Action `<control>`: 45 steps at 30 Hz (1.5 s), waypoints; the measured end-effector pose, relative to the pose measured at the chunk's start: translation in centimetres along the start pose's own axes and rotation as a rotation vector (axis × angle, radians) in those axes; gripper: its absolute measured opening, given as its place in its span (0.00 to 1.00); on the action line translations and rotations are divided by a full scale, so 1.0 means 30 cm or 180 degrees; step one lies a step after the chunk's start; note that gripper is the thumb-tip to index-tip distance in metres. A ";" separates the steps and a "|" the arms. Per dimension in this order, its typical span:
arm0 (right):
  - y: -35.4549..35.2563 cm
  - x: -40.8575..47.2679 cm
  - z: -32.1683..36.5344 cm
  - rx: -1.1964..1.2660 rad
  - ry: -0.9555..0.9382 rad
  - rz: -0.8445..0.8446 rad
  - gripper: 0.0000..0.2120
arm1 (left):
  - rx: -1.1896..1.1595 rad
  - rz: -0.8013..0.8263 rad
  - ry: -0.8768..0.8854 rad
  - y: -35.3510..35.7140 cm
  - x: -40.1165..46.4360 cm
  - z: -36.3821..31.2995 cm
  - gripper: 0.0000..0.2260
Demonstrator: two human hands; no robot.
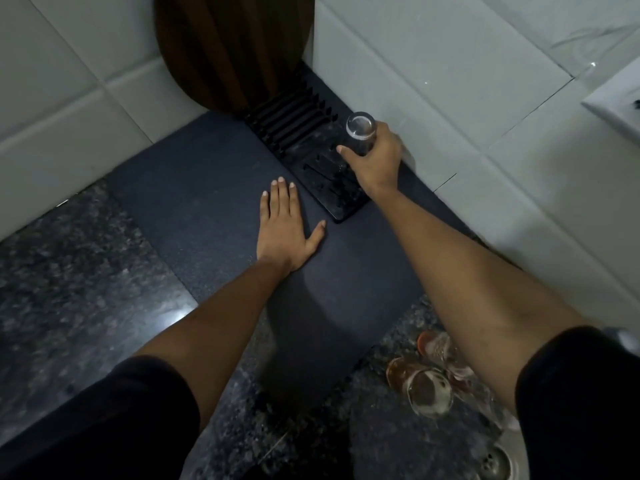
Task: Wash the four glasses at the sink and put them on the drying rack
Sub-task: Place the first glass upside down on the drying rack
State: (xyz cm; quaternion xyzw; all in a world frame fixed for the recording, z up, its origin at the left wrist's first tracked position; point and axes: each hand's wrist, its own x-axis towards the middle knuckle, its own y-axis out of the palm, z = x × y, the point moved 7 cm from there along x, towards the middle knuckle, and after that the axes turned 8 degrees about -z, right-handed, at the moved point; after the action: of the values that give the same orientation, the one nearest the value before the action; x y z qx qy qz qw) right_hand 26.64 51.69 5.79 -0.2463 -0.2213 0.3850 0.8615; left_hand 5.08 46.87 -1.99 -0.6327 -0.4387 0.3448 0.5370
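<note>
The person's right hand (375, 157) is gripping a clear round drinking glass (361, 133) upside down over the flat black plastic drying rack (341, 202), probably so the water can be dripping out. The left hand (285, 226) is lying flat with fingers straight on the dark grey mat (207, 209), likely steadying the body. Other dirty-looking glasses (427, 386) are waiting near the sink drain (495, 460).

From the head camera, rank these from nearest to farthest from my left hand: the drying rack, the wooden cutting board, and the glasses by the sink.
From the left hand:
1. Drying rack, just right of its thumb.
2. Glasses by the sink, lower right, under the right forearm.
3. Wooden cutting board, leaning on the wall at the top.
</note>
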 end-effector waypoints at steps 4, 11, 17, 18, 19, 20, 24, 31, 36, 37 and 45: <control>-0.021 -0.007 -0.001 -0.0115 0.0157 0.0116 0.36 | -0.0022 0.0010 0.0014 -0.006 -0.006 -0.001 0.44; -0.265 -0.137 -0.009 -0.0246 0.0355 0.0080 0.31 | -0.0154 0.0255 0.0048 -0.021 -0.057 -0.023 0.39; -0.622 -0.383 -0.102 -0.0050 0.0513 -0.0116 0.17 | -0.0494 0.0267 0.0541 -0.019 -0.336 -0.221 0.31; -0.685 -0.437 -0.116 -0.0059 0.0506 -0.0129 0.16 | -0.0528 0.0276 0.0604 -0.007 -0.400 -0.260 0.30; -0.747 -0.494 -0.128 -0.0081 0.0462 -0.0148 0.16 | -0.0552 0.0292 0.0634 0.006 -0.462 -0.295 0.30; -0.806 -0.555 -0.142 -0.0128 0.0391 -0.0166 0.16 | -0.0547 0.0294 0.0655 0.021 -0.523 -0.326 0.29; -1.004 -0.782 -0.238 -0.0404 0.0185 -0.0155 0.18 | -0.0538 0.0238 0.0800 0.051 -0.772 -0.424 0.29; -1.041 -1.026 -0.397 -0.0054 0.0898 0.0882 0.43 | -0.0379 0.0209 0.0940 0.072 -1.050 -0.536 0.33; -1.026 -1.054 -0.434 -0.0235 0.0622 0.0696 0.40 | -0.0316 0.0248 0.0986 0.090 -1.095 -0.573 0.32; -1.028 -1.058 -0.433 -0.0222 0.0574 0.0616 0.40 | -0.0338 0.0245 0.0994 0.093 -1.094 -0.572 0.32; -1.142 -1.144 -0.460 -0.0010 0.0818 -0.0311 0.36 | -0.1370 0.0118 0.0985 0.017 -1.158 -0.588 0.27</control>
State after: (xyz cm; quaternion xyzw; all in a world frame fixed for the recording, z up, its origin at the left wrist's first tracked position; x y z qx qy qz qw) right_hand 32.71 1.74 8.81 -0.2838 -0.1215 0.3075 0.9001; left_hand 8.08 8.06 -0.43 -0.7855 -0.4029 0.1524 0.4444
